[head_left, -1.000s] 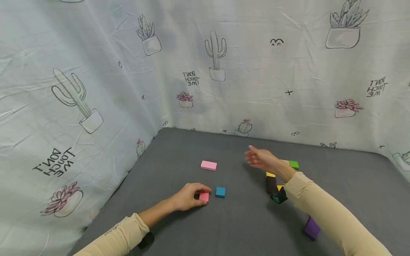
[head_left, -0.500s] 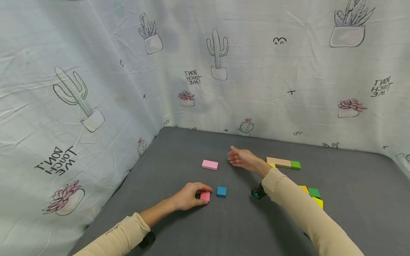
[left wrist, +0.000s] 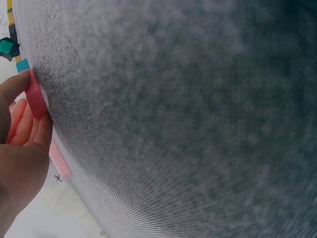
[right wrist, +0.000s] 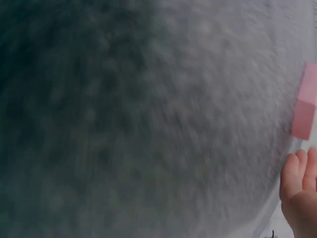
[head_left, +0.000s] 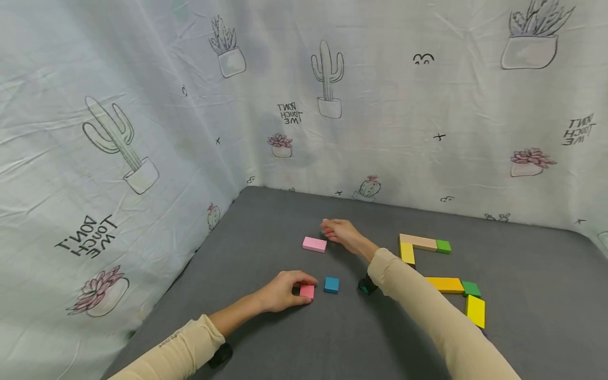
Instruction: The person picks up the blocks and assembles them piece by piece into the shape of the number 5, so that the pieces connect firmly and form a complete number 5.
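Note:
My left hand (head_left: 282, 292) pinches a coral-pink block (head_left: 307, 292) between thumb and fingers on the grey tabletop. The left wrist view shows this block (left wrist: 35, 96) with the thumb at one end and a finger at the other. A small blue block (head_left: 331, 285) lies just right of that hand, apart from it. My right hand (head_left: 345, 233) holds nothing, its fingers loosely bent. It is just beyond and right of a light-pink oblong block (head_left: 314, 244). In the right wrist view a gap shows between the fingers and the light-pink block (right wrist: 304, 106).
On the right lies a bent line of blocks: tan (head_left: 419, 241), light green (head_left: 444, 246), yellow (head_left: 407, 253), orange-yellow (head_left: 446, 285), dark green (head_left: 471, 288) and yellow (head_left: 476, 311). My right forearm hides part of it. A patterned curtain (head_left: 380, 105) stands behind the table.
My right hand has moved left, from near the tan block to beside the light-pink block. More of the block line shows now. The left hand keeps its hold on the coral-pink block.

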Available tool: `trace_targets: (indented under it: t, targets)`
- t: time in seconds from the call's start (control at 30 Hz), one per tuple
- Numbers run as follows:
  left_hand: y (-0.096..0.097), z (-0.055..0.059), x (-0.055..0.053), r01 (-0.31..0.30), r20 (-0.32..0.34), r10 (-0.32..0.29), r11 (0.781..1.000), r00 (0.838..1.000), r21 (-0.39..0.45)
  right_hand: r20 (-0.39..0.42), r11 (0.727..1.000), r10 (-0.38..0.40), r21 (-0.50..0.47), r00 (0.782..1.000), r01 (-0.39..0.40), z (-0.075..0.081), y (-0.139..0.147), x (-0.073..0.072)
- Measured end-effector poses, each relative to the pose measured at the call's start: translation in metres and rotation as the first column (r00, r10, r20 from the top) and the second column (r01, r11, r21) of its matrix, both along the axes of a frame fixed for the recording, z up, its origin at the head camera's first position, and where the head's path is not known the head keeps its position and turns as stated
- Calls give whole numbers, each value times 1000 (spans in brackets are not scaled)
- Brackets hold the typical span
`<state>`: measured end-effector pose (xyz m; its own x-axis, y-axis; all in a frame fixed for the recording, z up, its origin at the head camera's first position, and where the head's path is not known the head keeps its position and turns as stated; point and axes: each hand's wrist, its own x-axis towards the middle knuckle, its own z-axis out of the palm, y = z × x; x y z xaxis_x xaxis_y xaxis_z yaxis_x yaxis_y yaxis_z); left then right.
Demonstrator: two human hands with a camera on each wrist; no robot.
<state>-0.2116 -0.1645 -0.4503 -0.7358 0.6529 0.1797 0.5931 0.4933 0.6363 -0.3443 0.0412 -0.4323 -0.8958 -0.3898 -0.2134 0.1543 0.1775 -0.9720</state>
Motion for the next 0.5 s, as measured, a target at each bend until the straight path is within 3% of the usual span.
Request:
trace_targets:
  t: [0.1,0.2,0.27,0.5]
  targets:
    - [-1,1,1,17,-16,-17,1000,1000,5,-25,1000,3,-8,1000,-3,-2,-5,0]
    - [0,1,1,5,16,-5,1000,1000,-4,-29,1000,18,2,999,-18,-2,-7,1]
    - [0,2,1,-15,58,15,1000,998,-9,-19,999,29,26,999,-28,-1,-8,1]
    - [2,0,-1,-21,76,21,1000,997,-3,11,987,90,132,996,-90,2,-8,3]
